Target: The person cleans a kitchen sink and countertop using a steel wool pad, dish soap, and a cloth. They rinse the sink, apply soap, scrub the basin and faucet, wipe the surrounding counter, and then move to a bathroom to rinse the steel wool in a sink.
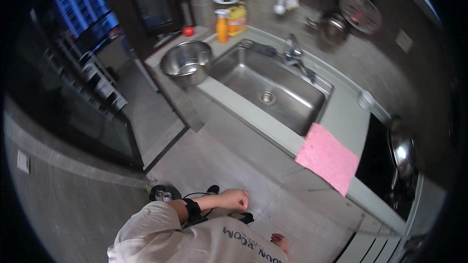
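Note:
Both of my hands hang low in front of my body, away from the counter. My left hand (236, 199) is loosely curled above the floor tiles, with a black band on the forearm; no object shows in it. Only part of my right hand (279, 240) appears beside my light shirt, fingers bent, and its grip is unclear. Before me a stainless steel sink (248, 76) with a faucet (292, 53) is set in the counter. A pink cloth (329, 157) lies over the counter's front edge. Left of the sink stands a large steel pot (186, 62).
An orange spray bottle (222, 29) and a yellow jug (237, 20) stand behind the sink's left corner. A black cooktop (376, 160) with a steel pan (402, 149) is at the right. A trash bin (164, 193) sits on the floor near the open glass door (87, 117).

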Demonstrator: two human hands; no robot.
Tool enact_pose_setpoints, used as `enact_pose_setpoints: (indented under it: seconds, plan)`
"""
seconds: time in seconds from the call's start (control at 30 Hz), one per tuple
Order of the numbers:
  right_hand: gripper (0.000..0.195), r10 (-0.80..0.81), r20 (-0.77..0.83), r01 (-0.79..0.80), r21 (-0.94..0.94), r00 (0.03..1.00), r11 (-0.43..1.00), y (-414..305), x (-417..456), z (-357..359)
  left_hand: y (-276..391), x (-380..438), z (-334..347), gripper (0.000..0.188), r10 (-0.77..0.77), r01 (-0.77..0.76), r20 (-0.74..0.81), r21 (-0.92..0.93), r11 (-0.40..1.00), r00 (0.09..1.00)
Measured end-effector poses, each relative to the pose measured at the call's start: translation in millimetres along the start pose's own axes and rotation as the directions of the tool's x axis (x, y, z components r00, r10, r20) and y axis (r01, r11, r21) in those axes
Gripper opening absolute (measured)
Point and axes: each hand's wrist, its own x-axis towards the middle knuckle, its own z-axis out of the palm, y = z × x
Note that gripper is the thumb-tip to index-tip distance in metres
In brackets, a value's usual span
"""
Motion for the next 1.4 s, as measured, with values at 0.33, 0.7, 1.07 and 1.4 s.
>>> enact_pose_setpoints:
  seconds: [0.33,0.7,1.07,1.4]
  plan:
    - [0.021,-0.25,0.196,0.298,-0.272,0.948,0.915,-150.1,88.6,133.4,-95.5,-139.7,-87.9,0.025,-0.204,0.124,-0.282,-0.275,0.953,0.938]
    - [0.02,-0.294,0.662,0.69,-0.476,0.69,0.546,-317.2,128.8,350.1,-211.7,-285.1,-201.8,0.025,-0.34,0.086,-0.564,-0.428,0.9,0.752]
    - [0.023,-0.209,0.897,0.831,-0.244,0.389,0.5,-524.2,201.5,567.0,-255.7,-401.8,-289.0,0.024,-0.577,0.019,-0.712,-0.623,0.782,0.4]
    - [0.029,-0.045,0.948,0.38,-0.083,0.316,0.921,-705.5,208.3,800.3,-306.4,-449.0,-445.1,0.02,-0.615,-0.057,-0.769,-0.631,0.773,0.177]
